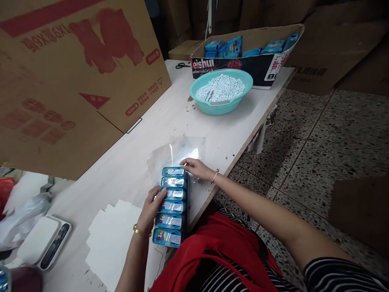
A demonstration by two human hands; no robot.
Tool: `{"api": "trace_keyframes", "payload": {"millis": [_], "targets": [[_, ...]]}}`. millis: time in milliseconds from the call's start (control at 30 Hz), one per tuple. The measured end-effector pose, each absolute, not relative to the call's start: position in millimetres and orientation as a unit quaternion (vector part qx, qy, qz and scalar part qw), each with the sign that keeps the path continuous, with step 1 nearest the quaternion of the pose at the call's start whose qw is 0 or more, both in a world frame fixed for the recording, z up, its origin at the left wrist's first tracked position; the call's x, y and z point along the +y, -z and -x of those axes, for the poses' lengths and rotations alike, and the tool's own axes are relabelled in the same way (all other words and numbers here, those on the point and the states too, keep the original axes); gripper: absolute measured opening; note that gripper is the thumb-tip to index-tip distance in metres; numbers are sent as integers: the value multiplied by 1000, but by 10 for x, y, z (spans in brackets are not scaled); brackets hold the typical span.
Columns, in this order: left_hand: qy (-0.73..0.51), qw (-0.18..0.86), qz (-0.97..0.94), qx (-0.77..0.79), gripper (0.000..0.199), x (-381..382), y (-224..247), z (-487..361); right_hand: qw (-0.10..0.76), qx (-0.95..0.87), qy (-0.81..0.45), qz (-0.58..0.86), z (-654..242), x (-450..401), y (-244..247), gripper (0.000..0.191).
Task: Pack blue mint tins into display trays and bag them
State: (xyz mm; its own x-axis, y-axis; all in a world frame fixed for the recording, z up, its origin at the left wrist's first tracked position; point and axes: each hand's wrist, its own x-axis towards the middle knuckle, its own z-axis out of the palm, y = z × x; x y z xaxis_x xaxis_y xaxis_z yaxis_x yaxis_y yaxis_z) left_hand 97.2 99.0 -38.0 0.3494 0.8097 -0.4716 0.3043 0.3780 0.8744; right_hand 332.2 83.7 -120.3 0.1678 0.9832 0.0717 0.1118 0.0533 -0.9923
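Observation:
A row of several small blue tins (172,207), with shiny tops, lies along the near table edge in front of me. My left hand (152,204) grips the row's left side, its thumb over the end of the third tin from the far end. At the far right corner of the row, my right hand (196,168) has its fingers bent and drawn together by the last tin (173,172). Whatever its fingertips pinch is too small to make out. Clear plastic sheets (161,156) lie flat just beyond the row, partly under the right hand.
A turquoise basin (220,107) of small pale pieces stands farther back, before an open carton (240,65) of blue packs. Scissors (181,65) lie near it. A large cardboard box (75,81) walls the left side. White sheets (112,239) and a scale (45,241) are nearer.

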Motion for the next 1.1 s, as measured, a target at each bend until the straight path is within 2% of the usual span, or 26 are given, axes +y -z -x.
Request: {"api": "trace_keyframes", "payload": {"millis": [133,200,267,333,433,500,700,800,933,1100], "targets": [[-188,507,-673,505,49,1229,376,-853,497,-551,-355,569,-3251,539,1176,49],[-199,379,-780,456,45,1409,418,-889,444,-597,-286,604,-3171,414,1161,64],[-170,238,-872,392,46,1595,489,-990,388,-623,-204,648,-3069,354,1140,68],[-111,145,-922,343,42,1753,571,-1124,343,-620,-134,693,-2978,361,1114,55],[-56,70,-944,317,22,1901,662,-1298,293,-591,-77,748,-2923,443,1065,23],[-58,39,-946,317,20,1947,678,-1358,284,-569,-56,770,-2936,496,1017,19],[-168,37,-933,315,21,1978,574,-1365,348,-529,0,774,-2956,528,825,18],[-191,55,-933,300,23,1995,524,-1350,353,-539,26,765,-2921,504,756,22],[-172,111,-939,277,18,2066,486,-1347,348,-549,31,760,-2920,502,707,23],[-81,231,-922,299,11,2125,375,-1387,373,-515,-27,771,-2963,560,650,22]]}}
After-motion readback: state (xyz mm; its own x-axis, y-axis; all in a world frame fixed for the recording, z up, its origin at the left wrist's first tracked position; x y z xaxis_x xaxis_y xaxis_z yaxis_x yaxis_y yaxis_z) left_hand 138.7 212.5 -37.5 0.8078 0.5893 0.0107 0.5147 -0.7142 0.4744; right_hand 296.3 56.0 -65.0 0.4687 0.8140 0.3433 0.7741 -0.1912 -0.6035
